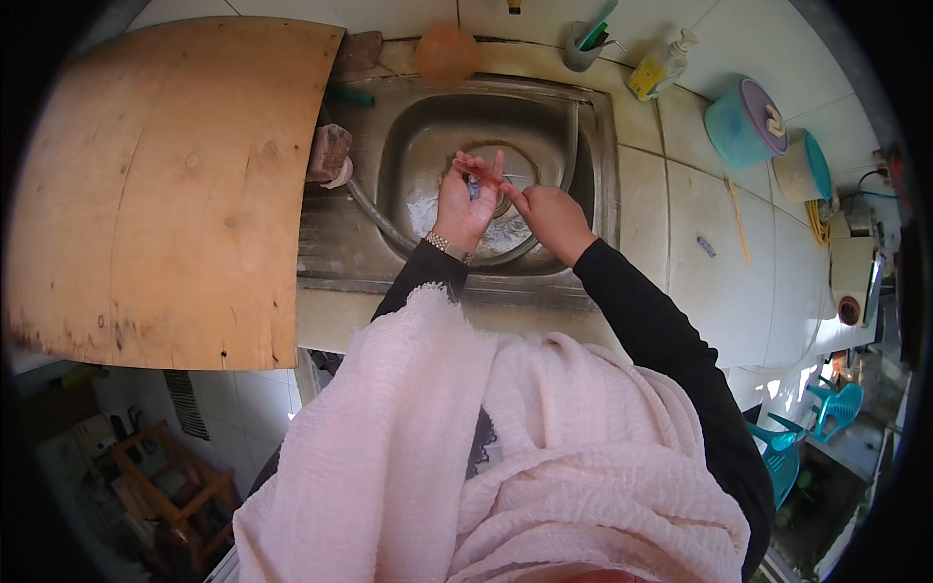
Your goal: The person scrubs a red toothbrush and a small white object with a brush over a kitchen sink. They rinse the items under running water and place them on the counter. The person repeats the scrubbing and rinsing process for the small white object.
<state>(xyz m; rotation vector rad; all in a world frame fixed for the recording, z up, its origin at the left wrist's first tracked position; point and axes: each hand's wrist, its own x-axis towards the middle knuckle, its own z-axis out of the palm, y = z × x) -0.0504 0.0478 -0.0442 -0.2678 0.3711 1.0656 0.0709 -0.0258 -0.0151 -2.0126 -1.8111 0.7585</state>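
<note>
Over the stainless steel sink basin (408, 138), my left hand (470, 208) is turned palm up with its fingers partly curled. A small blue-and-white piece (474, 188) shows in the hollow of that hand. My right hand (552, 217) pinches one end of a slim, reddish, see-through object (477, 173) between thumb and fingers. Its other end lies across the fingers of my left hand; its exact kind is unclear. Below the hands, whitish wet patches and a grey hose (379, 216) are visible in the basin, and the drain is partly hidden.
A wooden board (175, 189) covers the left side, with a brick (330, 151) by its edge. Behind the sink are an orange round plastic item (447, 55), a cup (581, 55) and a pump bottle (660, 67). Lidded tubs (740, 127) stand at right.
</note>
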